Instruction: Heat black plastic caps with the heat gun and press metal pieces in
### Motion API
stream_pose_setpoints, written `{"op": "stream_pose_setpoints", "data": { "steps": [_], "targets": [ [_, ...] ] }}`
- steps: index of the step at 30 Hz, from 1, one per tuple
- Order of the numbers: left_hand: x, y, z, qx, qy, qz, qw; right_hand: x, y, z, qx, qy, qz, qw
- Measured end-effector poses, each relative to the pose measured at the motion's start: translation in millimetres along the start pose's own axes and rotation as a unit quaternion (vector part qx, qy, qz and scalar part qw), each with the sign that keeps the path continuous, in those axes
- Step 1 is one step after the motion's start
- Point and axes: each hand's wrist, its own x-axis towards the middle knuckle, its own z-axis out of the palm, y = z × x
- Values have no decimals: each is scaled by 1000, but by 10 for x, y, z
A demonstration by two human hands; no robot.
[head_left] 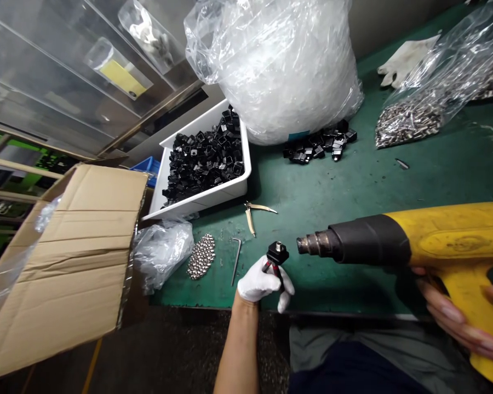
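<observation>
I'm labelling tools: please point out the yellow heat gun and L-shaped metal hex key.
Yellow plastic heat gun (443, 235), head view: side of housing.
L-shaped silver metal hex key (235, 264), head view: long shaft.

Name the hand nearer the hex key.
Left. The gloved left hand is just right of the hex key; the right hand is much farther right, gripping the yellow heat gun.

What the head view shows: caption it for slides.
Yellow heat gun in right hand, facing a black part with metal fitting at the gloved left hand.
</observation>
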Motion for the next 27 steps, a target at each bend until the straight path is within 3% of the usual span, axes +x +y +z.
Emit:
{"op": "stream_pose_setpoints", "data": {
  "steps": [2,4,15,27],
  "targets": [
    [1,-9,-8,1,-1,-1,1000,11,-41,29,103,-100,131,981],
    [2,-18,-16,0,-4,-2,1000,13,-70,44,170,-128,180,960],
    [9,-1,-34,17,-18,-16,1000,-7,-81,52,175,-92,183,963],
    [7,17,-33,10,-35,-12,999,2,-104,54,189,-111,183,958]
  ]
}}
